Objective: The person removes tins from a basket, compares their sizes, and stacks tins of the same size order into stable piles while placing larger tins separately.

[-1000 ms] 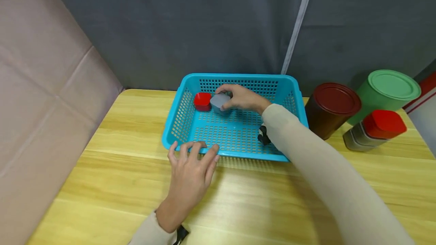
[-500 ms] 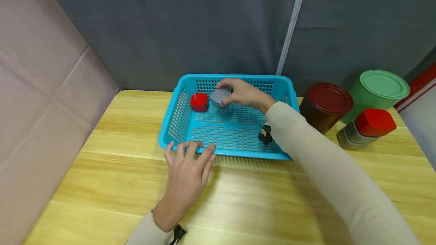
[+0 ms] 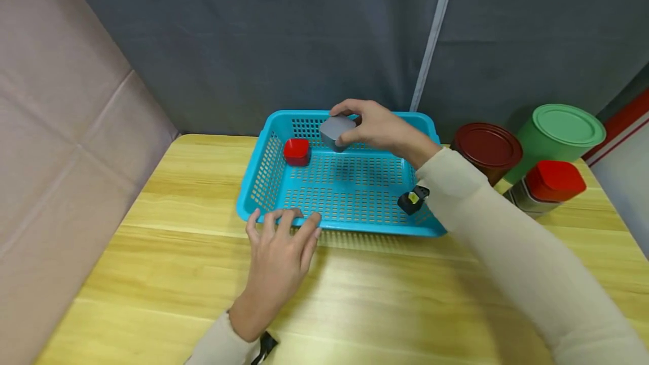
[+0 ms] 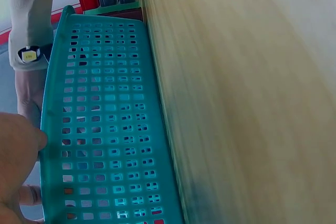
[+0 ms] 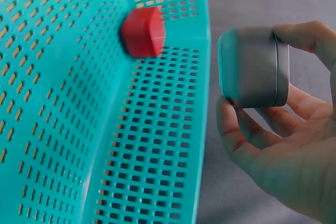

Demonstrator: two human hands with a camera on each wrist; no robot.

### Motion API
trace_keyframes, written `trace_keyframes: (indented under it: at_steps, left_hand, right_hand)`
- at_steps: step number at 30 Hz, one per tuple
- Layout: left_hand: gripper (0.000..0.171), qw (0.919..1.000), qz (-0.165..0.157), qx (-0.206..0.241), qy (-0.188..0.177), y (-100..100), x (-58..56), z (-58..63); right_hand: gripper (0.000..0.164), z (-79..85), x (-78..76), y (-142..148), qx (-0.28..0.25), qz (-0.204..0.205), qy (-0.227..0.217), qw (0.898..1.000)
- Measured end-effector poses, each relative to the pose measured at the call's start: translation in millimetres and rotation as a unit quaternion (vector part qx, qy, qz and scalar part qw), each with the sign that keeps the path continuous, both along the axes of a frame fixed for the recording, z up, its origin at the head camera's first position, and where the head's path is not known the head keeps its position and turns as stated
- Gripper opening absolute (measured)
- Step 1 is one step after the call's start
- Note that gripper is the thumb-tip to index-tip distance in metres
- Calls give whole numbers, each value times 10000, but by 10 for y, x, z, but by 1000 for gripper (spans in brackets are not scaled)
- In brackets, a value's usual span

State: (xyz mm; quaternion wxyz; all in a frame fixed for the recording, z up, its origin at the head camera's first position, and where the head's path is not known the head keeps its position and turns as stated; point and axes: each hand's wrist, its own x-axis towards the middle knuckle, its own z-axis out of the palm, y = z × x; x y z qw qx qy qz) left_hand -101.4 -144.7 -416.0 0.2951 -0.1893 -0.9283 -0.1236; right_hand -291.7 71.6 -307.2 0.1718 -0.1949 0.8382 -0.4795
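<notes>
My right hand pinches a small grey square box with rounded corners between thumb and fingers, raised over the back part of the blue plastic basket. In the right wrist view the grey box shows beside the basket's top rim, thumb on one side and fingers on the other. A small red box sits inside the basket at the back left. My left hand rests with relaxed, bent fingers on the basket's front rim; in the left wrist view its thumb lies at the rim.
Right of the basket stand a dark red-lidded canister and a green lidded canister. In front of them is a stack with a red box on grey ones. A grey curtain hangs behind the wooden table.
My right hand has lifted the grey box from beside the red one, up and to the right. The left hand stays at the front rim.
</notes>
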Motion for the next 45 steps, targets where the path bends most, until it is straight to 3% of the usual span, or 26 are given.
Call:
trace_keyframes:
  at_steps: [10, 16, 25, 31, 37, 42, 45]
  left_hand:
    - [31, 10000, 15, -13, -18, 24, -24, -20]
    - [26, 10000, 34, -8, -91, 14, -22, -12]
    - [29, 10000, 34, -28, -51, -6, -37, -23]
    - [27, 10000, 33, -34, -53, 1, -41, -37]
    - [26, 10000, 9, -32, -72, -1, -50, -30]
    - [29, 9999, 39, -33, -104, -15, -53, -24]
    - [33, 9999, 65, -34, -106, -23, -51, -26]
  right_hand:
    - [57, 107, 204, 319, 91, -435, 115, 9989]
    - [60, 181, 353, 550, 68, -670, 256, 9974]
    - [60, 225, 541, 979, -2, -1370, 335, 9900]
    - [59, 197, 631, 1356, 109, -1912, 258, 9812]
    - [48, 94, 738, 1774, -189, -2318, 636, 9705]
    - [51, 18, 851, 2024, -47, -2811, 830, 9561]
    - [52, -36, 907, 2157, -300, -2994, 907, 9493]
